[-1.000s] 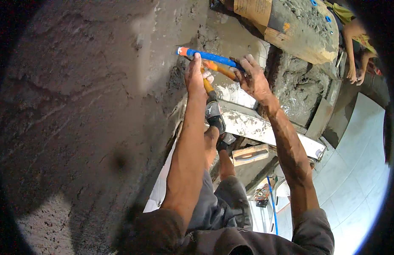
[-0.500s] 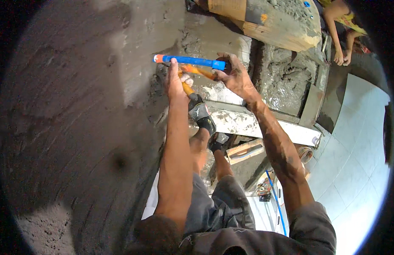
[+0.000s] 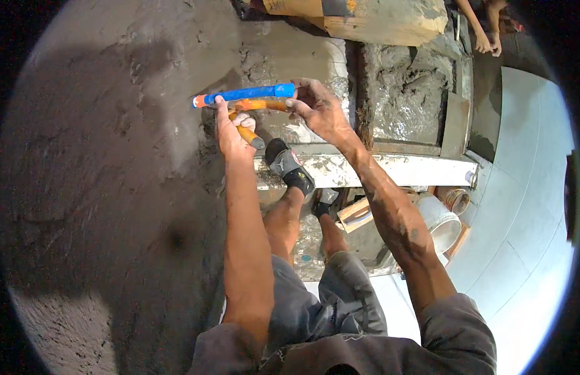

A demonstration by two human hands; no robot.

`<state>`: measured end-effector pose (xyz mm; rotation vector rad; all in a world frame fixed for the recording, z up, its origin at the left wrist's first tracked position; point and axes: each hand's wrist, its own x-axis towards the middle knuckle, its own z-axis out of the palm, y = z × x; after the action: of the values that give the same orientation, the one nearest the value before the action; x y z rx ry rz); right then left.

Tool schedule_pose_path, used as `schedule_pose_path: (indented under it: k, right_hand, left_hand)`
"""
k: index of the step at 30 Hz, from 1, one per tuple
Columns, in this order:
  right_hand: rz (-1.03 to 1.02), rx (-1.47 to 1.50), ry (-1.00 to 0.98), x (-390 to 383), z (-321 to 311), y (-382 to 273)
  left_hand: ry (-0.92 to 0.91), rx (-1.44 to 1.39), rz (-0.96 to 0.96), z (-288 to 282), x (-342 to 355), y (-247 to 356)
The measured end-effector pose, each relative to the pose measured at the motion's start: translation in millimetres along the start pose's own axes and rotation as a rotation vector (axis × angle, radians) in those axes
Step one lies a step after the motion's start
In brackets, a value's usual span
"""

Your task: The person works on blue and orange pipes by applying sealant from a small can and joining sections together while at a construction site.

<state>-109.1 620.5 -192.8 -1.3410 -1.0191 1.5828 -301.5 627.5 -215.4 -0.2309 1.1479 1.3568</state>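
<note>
Blue tube (image 3: 252,93), now tilted up rightward, orange tip (image 3: 199,100) perhaps a label

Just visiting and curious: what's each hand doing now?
Left hand: closed, holding the blue tube and yellow-orange piece.
Right hand: at their right ends; grip cannot be told.

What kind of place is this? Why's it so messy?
Probably a building site: there's wet grey mortar in a rectangular bed, a pale wooden rectangular hand float, and pale blue-white flat tiles. Wet mortar likely makes the mess.
</note>
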Motion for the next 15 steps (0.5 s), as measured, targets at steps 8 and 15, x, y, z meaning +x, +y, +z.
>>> schedule_pose_path:
  k: [8, 15]
  right_hand:
    - [-0.011, -0.047, 0.006, -2.7, 5.2, -0.6]
    - [0.013, -0.080, -0.013, 2.2, 4.9, -2.2]
  left_hand:
    - [0.025, 0.038, 0.013, 4.4, -5.7, 1.9]
    - [0.028, 0.034, 0.020, 3.3, -7.1, 0.7]
